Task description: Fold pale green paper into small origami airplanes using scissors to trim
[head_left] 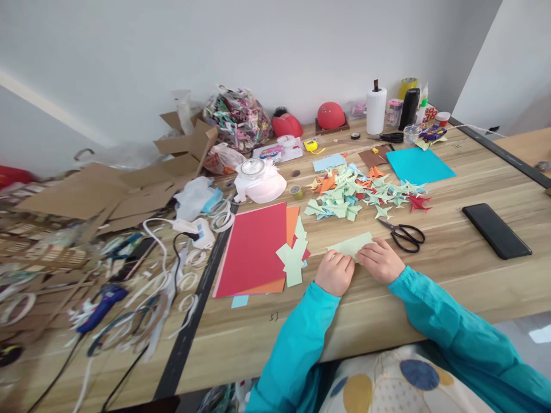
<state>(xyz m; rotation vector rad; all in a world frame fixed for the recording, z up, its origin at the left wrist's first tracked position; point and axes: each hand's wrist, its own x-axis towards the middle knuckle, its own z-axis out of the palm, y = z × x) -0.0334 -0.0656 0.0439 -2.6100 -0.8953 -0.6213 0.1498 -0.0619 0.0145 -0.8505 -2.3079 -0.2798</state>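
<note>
A strip of light green paper [353, 243] lies on the wooden table in front of me. My left hand [334, 272] grips its near left edge, with the fingers bent and pressed together. On the near right edge, my right hand [381, 261] is closed in the same way, close beside the left. My fingertips hide the paper's near edge, so I cannot tell how it is folded. Black-handled scissors [404, 236] lie just beyond my right hand. Behind the strip spreads a pile of folded paper stars [344, 194], mostly light green, with orange, blue and red ones among them.
To the left lie red sheets [253, 252] with light green cut pieces [294, 263] on their right edge. A black phone [497, 230] rests at the right. Farther back are a blue sheet [419, 165] and a white cylinder [376, 112]. A glue gun [102, 307] and cables clutter the far left.
</note>
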